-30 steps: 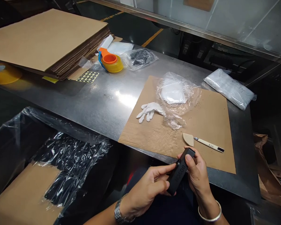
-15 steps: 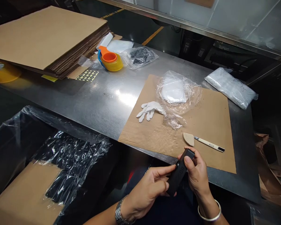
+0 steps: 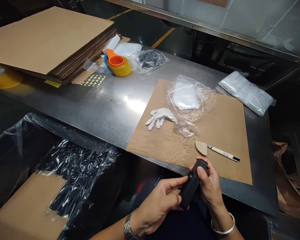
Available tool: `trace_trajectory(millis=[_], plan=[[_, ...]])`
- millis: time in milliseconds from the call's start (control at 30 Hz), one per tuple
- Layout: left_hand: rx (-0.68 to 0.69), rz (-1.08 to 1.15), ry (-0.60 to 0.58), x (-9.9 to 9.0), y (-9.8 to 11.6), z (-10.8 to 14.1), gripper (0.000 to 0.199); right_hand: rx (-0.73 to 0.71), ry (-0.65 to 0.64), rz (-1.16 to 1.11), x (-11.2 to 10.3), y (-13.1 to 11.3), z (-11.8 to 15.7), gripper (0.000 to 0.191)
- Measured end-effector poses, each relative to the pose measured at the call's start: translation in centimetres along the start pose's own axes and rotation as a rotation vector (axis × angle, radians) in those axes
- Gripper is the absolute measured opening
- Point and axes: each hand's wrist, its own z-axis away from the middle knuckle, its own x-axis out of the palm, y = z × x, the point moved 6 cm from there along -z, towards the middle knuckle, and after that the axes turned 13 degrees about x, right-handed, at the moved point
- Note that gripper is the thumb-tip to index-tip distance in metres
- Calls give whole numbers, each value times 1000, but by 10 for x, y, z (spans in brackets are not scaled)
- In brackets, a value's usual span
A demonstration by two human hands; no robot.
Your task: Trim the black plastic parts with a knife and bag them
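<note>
Between my two hands is a black oblong block (image 3: 191, 186) with dark raised marks on its face, tilted and held just off the table's near edge. My left hand (image 3: 160, 203) grips its lower end, with the index finger laid along its side. Around the upper end, my right hand (image 3: 210, 183) is closed, thumb on the face. Just beyond my fingers, a beige wedge-shaped pad (image 3: 201, 148) lies on a cardboard sheet (image 3: 225, 126). Touching or nearly touching the pad is a craft knife (image 3: 223, 153) marked A26. A white glove (image 3: 160, 118) rests farther left.
Clear plastic bags (image 3: 187, 96) lie on the cardboard, and a wrapped white bundle (image 3: 246, 92) sits at right. Stacked cardboard (image 3: 52, 40), a tape dispenser (image 3: 117, 65) and a sticker sheet (image 3: 93, 80) occupy the metal table's (image 3: 107, 106) left. A plastic-lined box (image 3: 82, 173) stands lower left.
The black block has turned very slightly in my hands. Both hands keep their hold, and the things on the table stay where they were.
</note>
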Motion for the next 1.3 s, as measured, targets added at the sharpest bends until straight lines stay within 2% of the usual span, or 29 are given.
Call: trace_trajectory(millis=[567,800,933,1033,1133,1200,1300], plan=[[32,-20,16,5,1,2,46,-7,21,-13,-3,5,1,47],[13,65,10,4,-3,3,41,56,-36,-129,-2,15,-3,43],[32,56,-3,1,-6,4,46,66,-35,-146,-2,17,-2,42],[72,-7,-25,-3,-8,4,55,53,-22,-154,-2,15,0,41],[168,-123,-111,-3,-5,4,62,33,-13,-147,-2,14,1,39],[262,-264,-147,-1,2,5,60,33,-24,-104,-3,15,2,38],[396,-550,-132,-1,16,8,52,-16,-7,69,-11,9,3,37]])
